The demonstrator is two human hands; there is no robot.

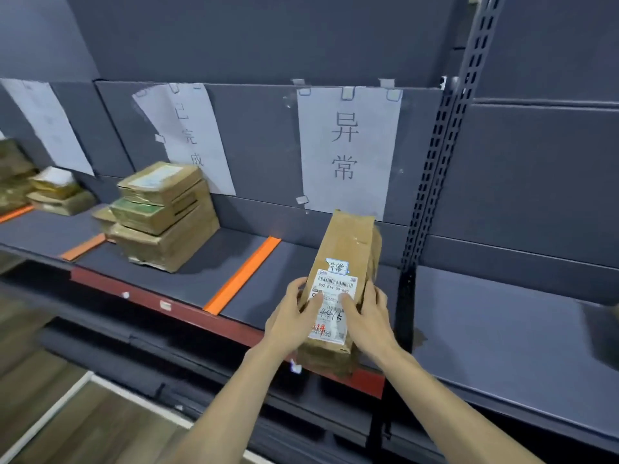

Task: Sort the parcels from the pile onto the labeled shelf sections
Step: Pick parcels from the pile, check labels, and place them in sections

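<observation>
On the grey shelf (187,279), under the 异常 sign (348,149) at twelve o'clock, the brown parcel (348,249) is being placed, left hand (294,316) and right hand (368,316) clasping its sides; letting go seems next.

I see two bare forearms, no sleeves anywhere along them up to the frame edge. Left hand (294,316) bare: no glove, no ring, no watch or strap at the wrist just behind it. Right hand (366,316) same: bare, no glove, nothing on the fingers (346,304), wrist behind it plain. Nails short, unpainted as far as I can tell. Forearms slim, smooth, no marks or tattoos visible on the upper sides. Elbows and upper arms out of frame, so can't tell re: clothing further up.
</observation>
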